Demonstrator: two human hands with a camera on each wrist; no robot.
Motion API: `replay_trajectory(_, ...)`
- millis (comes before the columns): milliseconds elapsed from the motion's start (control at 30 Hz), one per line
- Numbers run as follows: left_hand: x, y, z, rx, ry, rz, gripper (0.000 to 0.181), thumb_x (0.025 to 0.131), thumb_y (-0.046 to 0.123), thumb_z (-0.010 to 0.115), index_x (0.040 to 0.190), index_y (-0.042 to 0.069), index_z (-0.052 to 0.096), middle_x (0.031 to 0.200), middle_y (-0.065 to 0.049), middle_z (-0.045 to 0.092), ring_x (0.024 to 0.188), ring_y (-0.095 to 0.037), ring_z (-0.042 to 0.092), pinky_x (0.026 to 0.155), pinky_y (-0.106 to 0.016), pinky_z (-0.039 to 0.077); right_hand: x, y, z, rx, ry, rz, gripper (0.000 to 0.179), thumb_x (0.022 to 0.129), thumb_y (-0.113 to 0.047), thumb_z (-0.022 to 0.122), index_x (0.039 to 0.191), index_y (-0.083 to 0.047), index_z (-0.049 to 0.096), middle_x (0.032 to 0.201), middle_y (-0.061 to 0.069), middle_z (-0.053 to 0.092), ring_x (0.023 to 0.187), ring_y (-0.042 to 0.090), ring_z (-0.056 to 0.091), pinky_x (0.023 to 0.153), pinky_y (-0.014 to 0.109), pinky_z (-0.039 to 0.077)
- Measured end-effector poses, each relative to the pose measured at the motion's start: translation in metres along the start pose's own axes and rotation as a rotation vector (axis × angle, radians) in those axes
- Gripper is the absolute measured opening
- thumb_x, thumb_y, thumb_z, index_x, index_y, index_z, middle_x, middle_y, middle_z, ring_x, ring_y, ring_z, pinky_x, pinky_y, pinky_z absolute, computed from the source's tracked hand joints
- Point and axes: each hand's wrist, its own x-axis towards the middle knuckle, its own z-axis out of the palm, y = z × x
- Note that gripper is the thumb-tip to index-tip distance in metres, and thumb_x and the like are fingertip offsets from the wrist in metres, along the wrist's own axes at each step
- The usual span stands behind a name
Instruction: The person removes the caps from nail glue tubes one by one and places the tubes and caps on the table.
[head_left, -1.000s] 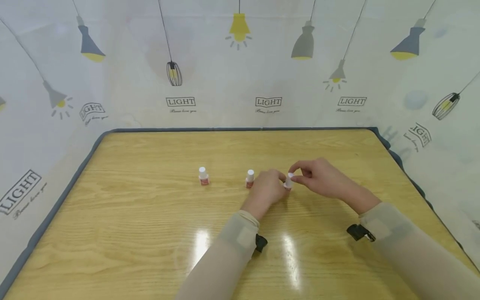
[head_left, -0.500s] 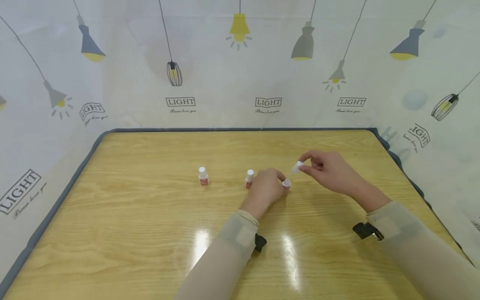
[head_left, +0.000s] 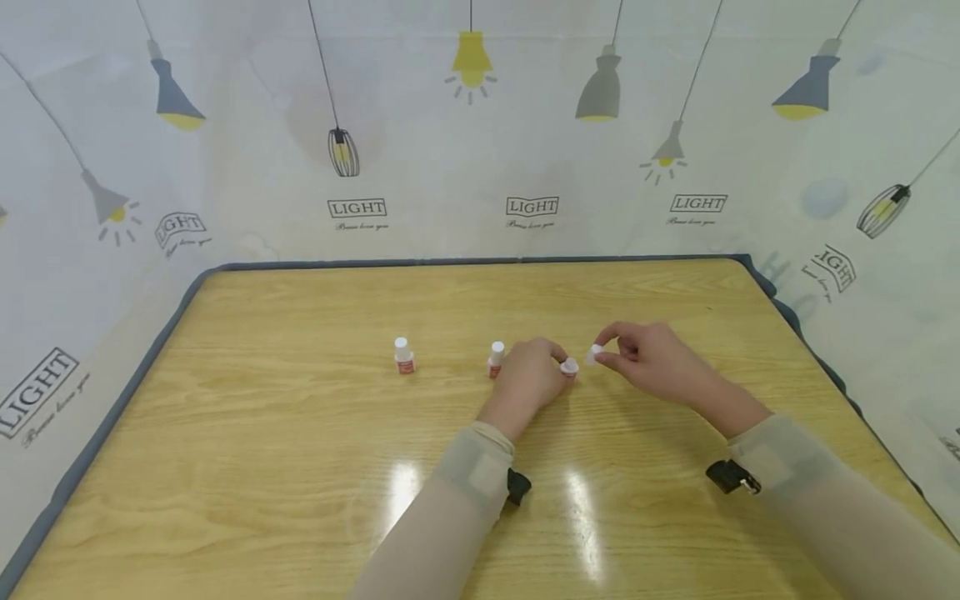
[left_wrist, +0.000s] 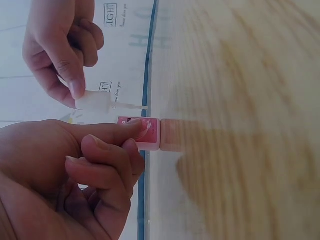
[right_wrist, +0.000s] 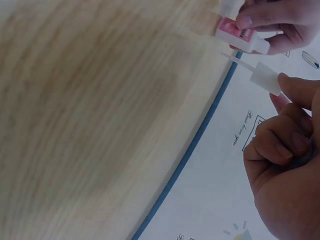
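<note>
My left hand (head_left: 527, 379) holds a small white bottle with a pink label (left_wrist: 153, 134) upright on the table, between thumb and fingers. Its cap is off, and the white neck (right_wrist: 261, 46) shows in the right wrist view. My right hand (head_left: 654, 364) pinches a white brush cap (right_wrist: 265, 78) between thumb and index finger. A thin brush (left_wrist: 131, 106) extends from this cap beside the bottle, apart from it; in the left wrist view it points down toward the table. The other right fingers are curled in.
Two capped bottles of the same kind stand upright to the left: one bottle (head_left: 496, 359) close beside my left hand and partly covered by it, another bottle (head_left: 404, 358) farther left. The wooden table (head_left: 300, 450) has a dark edge (head_left: 450, 262) against a lamp-patterned backdrop.
The right hand has pulled the brush cap out of the bottle, up and to the right, then lowered it a little beside the bottle. My left hand has kept its hold.
</note>
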Motion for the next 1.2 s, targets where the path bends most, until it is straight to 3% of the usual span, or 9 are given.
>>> replay_trajectory(400,0.000,0.000,0.000,0.003,-0.002,-0.009,0.027,0.096,0.031,0.080,0.123,0.026,0.081,0.130,0.002,0.078,0.110,-0.022,0.070,0.092,-0.054,0.046,0.000,-0.001,0.009,-0.030,-0.028,-0.017,0.018,0.105,-0.024,0.069,0.116,-0.011,0.072,0.062,-0.004,0.047,0.049,0.008,0.035,0.054,0.026,0.035)
replay_trajectory(700,0.002,-0.001,0.001,-0.007,-0.010,-0.010,0.026,0.095,0.033,0.082,0.120,0.027,0.082,0.128,0.002,0.078,0.109,-0.021,0.069,0.095,-0.052,0.047,-0.001,-0.004,0.000,-0.015,0.024,0.028,0.019,0.104,-0.026,0.070,0.113,-0.010,0.071,0.087,0.005,0.072,0.066,0.013,0.057,0.058,0.029,0.047)
replay_trajectory(933,0.002,-0.002,0.001,0.001,-0.010,-0.006,0.026,0.095,0.034,0.082,0.120,0.027,0.082,0.128,0.002,0.078,0.106,-0.020,0.069,0.089,-0.051,0.045,0.000,-0.002,-0.001,-0.035,0.105,-0.054,0.028,0.111,-0.019,0.057,0.131,-0.003,0.070,0.105,0.011,0.073,0.080,0.018,0.060,0.065,0.029,0.050)
replay_trajectory(1033,0.002,-0.002,0.001,0.002,-0.009,-0.007,0.027,0.095,0.034,0.082,0.121,0.027,0.082,0.128,0.003,0.078,0.105,-0.020,0.069,0.085,-0.046,0.043,-0.003,-0.002,-0.004,0.029,0.122,-0.021,0.028,0.113,-0.025,0.054,0.125,-0.005,0.070,0.103,0.012,0.073,0.078,0.020,0.061,0.065,0.029,0.051)
replay_trajectory(1200,0.001,-0.001,0.000,-0.007,-0.014,-0.016,0.026,0.095,0.033,0.081,0.121,0.028,0.082,0.129,0.003,0.078,0.105,-0.019,0.068,0.085,-0.045,0.042,-0.004,0.001,-0.011,0.247,0.123,0.133,0.030,0.109,-0.036,0.062,0.116,-0.007,0.068,0.094,0.013,0.071,0.070,0.021,0.064,0.062,0.031,0.055)
